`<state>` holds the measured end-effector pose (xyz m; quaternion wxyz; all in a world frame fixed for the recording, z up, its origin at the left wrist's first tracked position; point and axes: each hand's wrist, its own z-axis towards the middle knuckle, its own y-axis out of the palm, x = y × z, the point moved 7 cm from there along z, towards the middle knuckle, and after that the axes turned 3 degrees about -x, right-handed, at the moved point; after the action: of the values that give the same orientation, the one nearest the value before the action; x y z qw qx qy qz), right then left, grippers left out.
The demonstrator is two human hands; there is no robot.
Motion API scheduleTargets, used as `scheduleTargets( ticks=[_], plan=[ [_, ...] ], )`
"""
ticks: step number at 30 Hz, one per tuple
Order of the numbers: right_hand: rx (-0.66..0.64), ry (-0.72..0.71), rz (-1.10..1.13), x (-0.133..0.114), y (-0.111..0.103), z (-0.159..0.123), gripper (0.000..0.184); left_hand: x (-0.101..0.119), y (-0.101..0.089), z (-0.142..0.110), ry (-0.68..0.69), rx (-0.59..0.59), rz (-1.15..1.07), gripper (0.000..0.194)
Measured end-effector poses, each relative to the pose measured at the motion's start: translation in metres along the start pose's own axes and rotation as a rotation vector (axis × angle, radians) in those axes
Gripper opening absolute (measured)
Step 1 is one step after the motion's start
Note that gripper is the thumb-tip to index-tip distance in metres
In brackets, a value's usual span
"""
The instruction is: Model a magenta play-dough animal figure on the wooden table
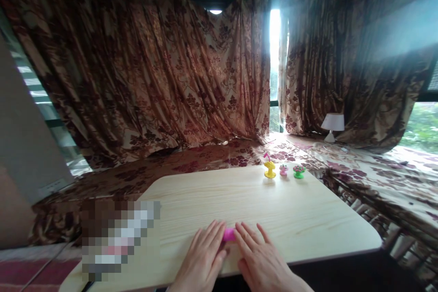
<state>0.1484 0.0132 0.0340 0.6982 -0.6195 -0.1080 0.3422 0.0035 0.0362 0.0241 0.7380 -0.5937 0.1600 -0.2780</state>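
Observation:
A piece of bright pink modelling clay (229, 235) lies on the pale wooden table (198, 196), close to the near edge. My left hand (205, 253) rests flat over its left end, fingers stretched forward. From the other side, my right hand (256, 252) lies with fingers apart, its fingertips on the right end of the clay. Only the middle of the clay shows between the hands; its ends are hidden under the fingers. Toward the far right of the table stand a yellow mushroom-shaped figure (269, 169) with a pink bent piece on top, a small pink one (283, 170) and a green one (299, 172) with pink dots.
A blurred-out long object (126, 237) lies at the table's left side. Beyond the table runs a ledge with flowered cloth (205, 159), where a white lamp (333, 123) stands at the right. Patterned curtains (188, 77) hang behind.

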Motion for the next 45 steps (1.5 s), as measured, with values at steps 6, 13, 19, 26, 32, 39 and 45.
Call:
scheduleTargets(
  ticks=[6,13,19,26,32,39,45],
  plan=[
    [-0.048,-0.04,0.026,-0.004,0.002,-0.008,0.06,0.006,0.003,-0.012,0.062,-0.006,0.093,0.056],
    [0.045,0.174,-0.015,0.032,-0.01,0.052,0.05,-0.023,-0.001,0.061,-0.158,-0.015,-0.054,0.049],
    [0.035,0.098,0.002,0.024,-0.01,0.035,0.05,-0.019,0.0,0.046,-0.118,-0.023,-0.056,0.046],
    [-0.144,-0.07,0.017,-0.002,0.011,-0.014,0.06,0.006,0.006,-0.022,0.131,0.066,0.168,0.064],
    [-0.041,0.006,0.011,0.002,0.001,0.003,0.056,-0.004,0.007,-0.002,0.029,0.044,0.078,0.056],
    [0.038,0.158,-0.01,0.039,-0.006,0.061,0.052,-0.036,0.004,0.068,-0.198,0.026,-0.065,0.051],
    [0.033,0.088,-0.002,0.025,-0.005,0.033,0.051,-0.021,0.004,0.037,-0.158,0.036,-0.034,0.05]
  ],
)
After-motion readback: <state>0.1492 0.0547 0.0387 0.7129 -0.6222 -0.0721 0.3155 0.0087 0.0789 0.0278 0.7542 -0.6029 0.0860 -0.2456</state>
